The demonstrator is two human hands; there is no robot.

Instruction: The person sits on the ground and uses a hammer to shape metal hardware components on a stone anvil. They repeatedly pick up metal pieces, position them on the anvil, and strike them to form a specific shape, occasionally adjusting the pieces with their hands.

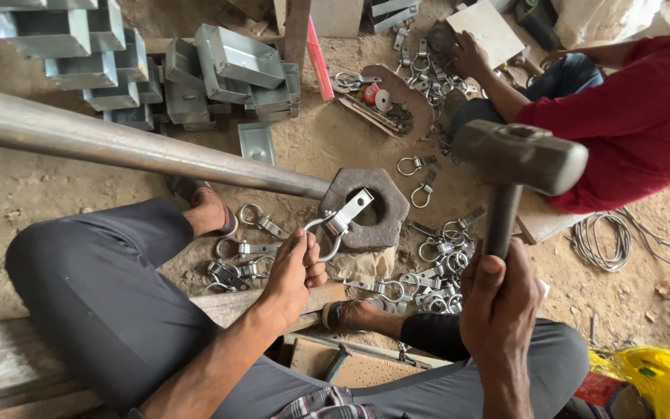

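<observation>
The work goes on low to the ground, on a bare dirt floor [17, 186] that is dusty and littered with metal parts. The left hand [292, 271] has its fingers clenched around a metal ring clamp [335, 225], holding it over a heavy hexagonal iron block [366, 208] that sits on the floor between the person's knees; the clamp's flat tab tilts up across the block's central hole. The right hand [498, 299] grips the handle of a hammer [517, 159], fingers wrapped tight, with the head raised above and to the right of the block. A long steel pipe [118, 143] slants in from the left and ends at the block. More ring clamps [436, 271] lie in loose heaps just beside the block on both sides. Farther back, folded sheet-metal boxes [226, 62] are stacked on the floor. To the right, another person in a red shirt [637, 116] sits with one hand [467, 54] among similar fittings, and a coil of wire [602, 240] lies near them.
</observation>
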